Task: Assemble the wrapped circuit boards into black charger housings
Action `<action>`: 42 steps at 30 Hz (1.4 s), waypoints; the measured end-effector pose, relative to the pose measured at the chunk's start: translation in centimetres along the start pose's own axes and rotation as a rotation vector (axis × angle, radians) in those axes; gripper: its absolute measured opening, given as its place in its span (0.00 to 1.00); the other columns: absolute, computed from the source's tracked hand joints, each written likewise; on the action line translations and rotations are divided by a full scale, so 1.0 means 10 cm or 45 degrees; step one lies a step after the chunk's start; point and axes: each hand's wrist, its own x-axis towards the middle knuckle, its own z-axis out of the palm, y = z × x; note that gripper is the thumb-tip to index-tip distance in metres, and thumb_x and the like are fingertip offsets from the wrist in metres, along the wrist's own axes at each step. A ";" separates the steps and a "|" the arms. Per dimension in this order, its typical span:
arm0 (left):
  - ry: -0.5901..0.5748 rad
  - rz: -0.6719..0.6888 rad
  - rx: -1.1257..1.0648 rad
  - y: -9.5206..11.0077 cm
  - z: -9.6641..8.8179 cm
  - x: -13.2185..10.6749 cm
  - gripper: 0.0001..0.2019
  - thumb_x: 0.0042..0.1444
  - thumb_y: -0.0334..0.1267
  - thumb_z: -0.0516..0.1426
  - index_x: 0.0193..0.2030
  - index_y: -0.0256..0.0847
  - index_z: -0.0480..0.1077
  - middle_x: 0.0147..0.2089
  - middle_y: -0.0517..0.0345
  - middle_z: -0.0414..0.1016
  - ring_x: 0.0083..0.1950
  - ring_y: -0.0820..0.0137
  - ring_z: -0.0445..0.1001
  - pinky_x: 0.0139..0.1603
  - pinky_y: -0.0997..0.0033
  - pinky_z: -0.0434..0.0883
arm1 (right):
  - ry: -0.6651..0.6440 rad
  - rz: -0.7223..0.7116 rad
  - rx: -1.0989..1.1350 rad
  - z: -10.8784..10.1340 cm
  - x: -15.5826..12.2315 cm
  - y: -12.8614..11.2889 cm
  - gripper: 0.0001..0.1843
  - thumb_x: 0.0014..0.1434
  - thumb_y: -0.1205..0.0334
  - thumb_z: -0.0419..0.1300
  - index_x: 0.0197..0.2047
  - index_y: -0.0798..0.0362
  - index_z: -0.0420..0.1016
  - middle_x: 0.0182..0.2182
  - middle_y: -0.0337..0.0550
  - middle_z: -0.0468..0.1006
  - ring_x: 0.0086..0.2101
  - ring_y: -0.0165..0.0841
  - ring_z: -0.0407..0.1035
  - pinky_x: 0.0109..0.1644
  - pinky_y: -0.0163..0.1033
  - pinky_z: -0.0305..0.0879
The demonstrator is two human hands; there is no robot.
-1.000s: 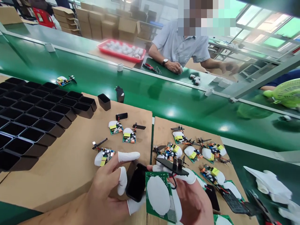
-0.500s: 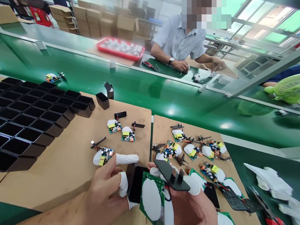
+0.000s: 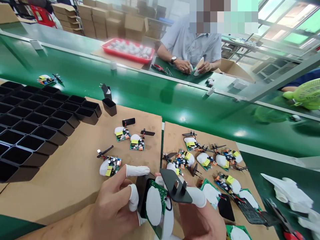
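Observation:
My left hand (image 3: 113,208), with white finger cots, grips a black charger housing (image 3: 140,190) at the bottom centre. My right hand (image 3: 200,216) holds a green circuit board with a white oval pad (image 3: 153,205) and a black plug plate with metal prongs (image 3: 176,189), wired to the board. The board is tilted and partly inside the housing's mouth. Loose circuit boards with plug plates (image 3: 212,161) lie on the cardboard mat just beyond my right hand, and three more (image 3: 130,140) lie beyond my left.
Rows of empty black housings (image 3: 37,126) fill the left. A green conveyor belt (image 3: 175,103) runs across, carrying an assembly (image 3: 46,79) and a housing (image 3: 106,90). A person in a grey shirt (image 3: 192,46) works opposite, beside a red tray (image 3: 128,50). White gloves (image 3: 290,195) lie right.
My right hand has turned the board and moved it left into the housing's opening. The plug plate tilted over. Items on the belt drifted left. The person opposite brought both hands together.

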 end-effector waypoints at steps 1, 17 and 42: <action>0.004 -0.003 -0.001 0.00 0.00 0.00 0.20 0.68 0.28 0.65 0.29 0.44 0.61 0.35 0.60 0.67 0.28 0.73 0.71 0.27 0.73 0.70 | -0.010 -0.025 0.027 0.00 0.00 -0.01 0.45 0.57 0.49 0.86 0.74 0.36 0.80 0.67 0.50 0.86 0.62 0.61 0.85 0.70 0.61 0.83; 0.039 0.037 -0.027 0.03 0.04 0.08 0.17 0.62 0.21 0.61 0.33 0.45 0.60 0.35 0.65 0.58 0.28 0.75 0.65 0.27 0.75 0.64 | -0.089 0.023 0.063 0.06 0.15 -0.21 0.41 0.63 0.50 0.84 0.75 0.31 0.78 0.66 0.48 0.86 0.64 0.57 0.83 0.64 0.52 0.85; 0.044 0.053 0.008 0.05 0.03 0.10 0.19 0.63 0.22 0.62 0.31 0.46 0.58 0.35 0.64 0.61 0.27 0.75 0.58 0.25 0.72 0.58 | 0.085 -0.040 -0.152 -0.05 -0.10 0.05 0.48 0.50 0.48 0.89 0.71 0.45 0.83 0.66 0.59 0.87 0.64 0.69 0.83 0.65 0.63 0.87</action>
